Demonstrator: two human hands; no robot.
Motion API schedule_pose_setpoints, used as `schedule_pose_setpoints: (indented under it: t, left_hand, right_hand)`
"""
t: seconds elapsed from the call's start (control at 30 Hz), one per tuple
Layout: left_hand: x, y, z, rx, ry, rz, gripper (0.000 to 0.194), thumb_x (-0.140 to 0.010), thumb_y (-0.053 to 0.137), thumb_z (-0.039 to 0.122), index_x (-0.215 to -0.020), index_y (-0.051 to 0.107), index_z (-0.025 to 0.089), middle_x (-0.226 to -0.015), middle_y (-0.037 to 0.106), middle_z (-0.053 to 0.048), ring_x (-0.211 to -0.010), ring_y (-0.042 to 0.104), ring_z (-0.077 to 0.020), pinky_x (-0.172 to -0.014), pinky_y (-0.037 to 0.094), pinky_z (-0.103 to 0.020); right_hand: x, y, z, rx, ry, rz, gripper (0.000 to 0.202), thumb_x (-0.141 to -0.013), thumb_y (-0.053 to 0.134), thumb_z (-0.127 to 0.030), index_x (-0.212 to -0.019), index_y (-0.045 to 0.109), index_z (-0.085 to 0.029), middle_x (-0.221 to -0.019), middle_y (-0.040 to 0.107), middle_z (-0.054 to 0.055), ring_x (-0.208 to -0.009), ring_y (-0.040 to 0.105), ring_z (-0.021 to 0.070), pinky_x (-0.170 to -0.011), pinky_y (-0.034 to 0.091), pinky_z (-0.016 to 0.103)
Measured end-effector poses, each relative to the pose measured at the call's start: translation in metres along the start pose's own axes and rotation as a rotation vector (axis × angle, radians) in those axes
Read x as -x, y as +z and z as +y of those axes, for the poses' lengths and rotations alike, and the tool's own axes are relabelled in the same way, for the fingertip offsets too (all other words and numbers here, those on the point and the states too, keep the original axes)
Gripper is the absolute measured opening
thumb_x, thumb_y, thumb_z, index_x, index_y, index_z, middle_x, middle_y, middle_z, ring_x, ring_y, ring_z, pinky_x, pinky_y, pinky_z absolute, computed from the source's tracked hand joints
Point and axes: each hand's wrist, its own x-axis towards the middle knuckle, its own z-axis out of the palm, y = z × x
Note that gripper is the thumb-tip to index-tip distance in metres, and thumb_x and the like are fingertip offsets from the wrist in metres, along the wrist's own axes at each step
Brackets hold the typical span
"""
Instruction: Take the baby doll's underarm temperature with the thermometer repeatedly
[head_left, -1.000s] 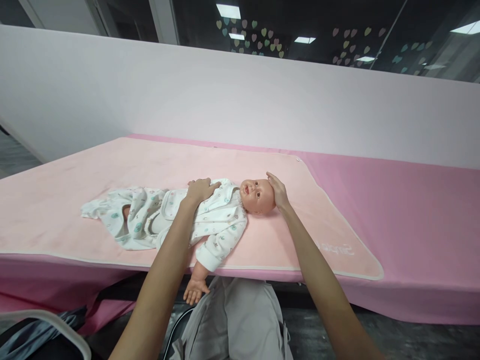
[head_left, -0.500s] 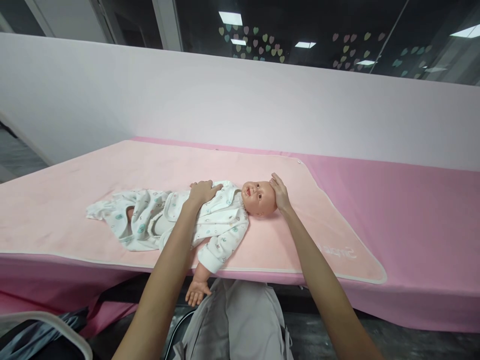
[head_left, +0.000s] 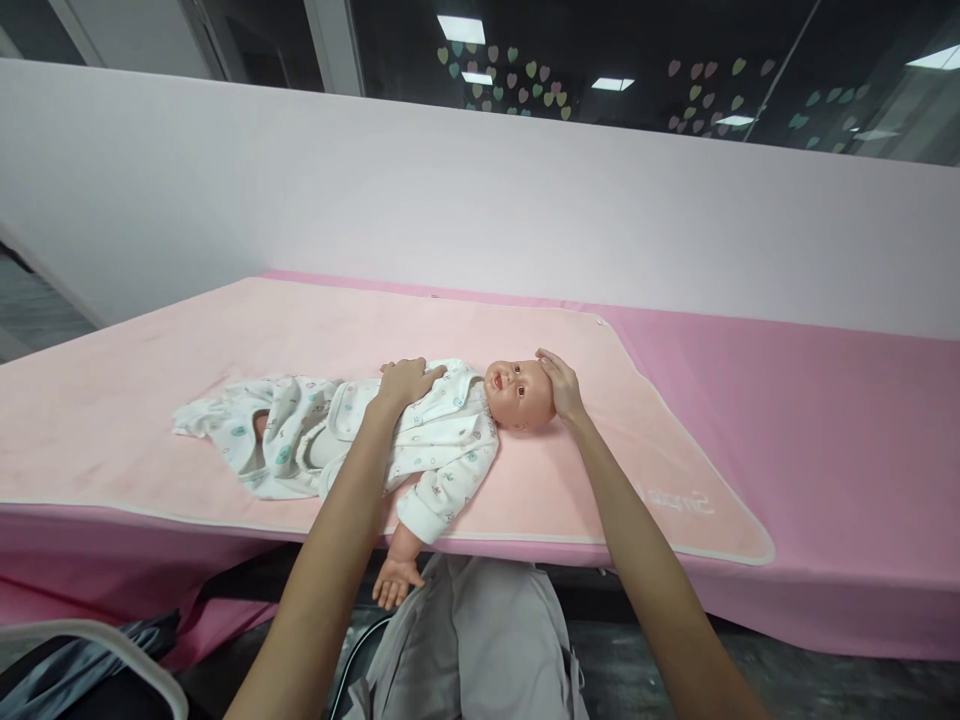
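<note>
Head view. We see a plastic baby doll in a white printed cotton romper (head_left: 420, 435) lying on its back on a pale pink rectangular changing mat with white piping (head_left: 525, 330). The mat covers a brighter pink padded table (head_left: 825, 420). Our left hand (head_left: 405, 382) lies palm down on the doll's chest with the fingers spread flat and slightly curved over the fabric; it presses rather than grasps, and nothing is enclosed in it. Our right hand (head_left: 562, 385) cups the crown of the doll's bare plastic head (head_left: 519, 393), fingers curved open against the top of the skull, touching it without closing around it. The head sits between our two hands, just beside the right palm. To the left of the left hand the romper's loose legs (head_left: 247, 440) trail flat across the mat. Below the left forearm, one sleeved doll arm (head_left: 420, 510) extends over the near edge of the table, its bare plastic hand (head_left: 395, 580) hanging free beneath the edge. Below that, we see light grey trousers (head_left: 480, 650). Beyond both hands stands a plain white partition wall (head_left: 450, 200), with dark glass bearing pastel heart stickers (head_left: 517, 85) above it.
</note>
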Motion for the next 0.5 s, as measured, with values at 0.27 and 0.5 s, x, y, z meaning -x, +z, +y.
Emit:
schedule_pose_setpoints:
  t: [0.27,0.5]
  left_hand:
    - [0.000,0.000,0.000,0.013,-0.001,-0.006,0.058,-0.084,0.024,0.057,-0.096,0.060,0.013,-0.104,0.065,-0.019,-0.102,0.057,-0.0331,-0.089,0.036,-0.044]
    - [0.001,0.001,0.000,0.019,0.004,0.005,0.059,-0.084,0.024,0.058,-0.095,0.060,0.012,-0.103,0.065,-0.019,-0.103,0.057,-0.0336,-0.089,0.036,-0.044]
  right_hand:
    - [0.004,0.003,-0.005,-0.097,0.074,-0.022,0.036,-0.070,0.058,-0.047,-0.091,0.067,-0.018,-0.105,0.067,0.006,-0.104,0.058,0.0245,-0.096,0.042,0.040]
    - [0.005,0.004,-0.006,-0.141,0.077,-0.005,0.034,-0.071,0.060,-0.044,-0.094,0.067,-0.020,-0.112,0.065,0.005,-0.108,0.056,0.0219,-0.100,0.040,0.036]
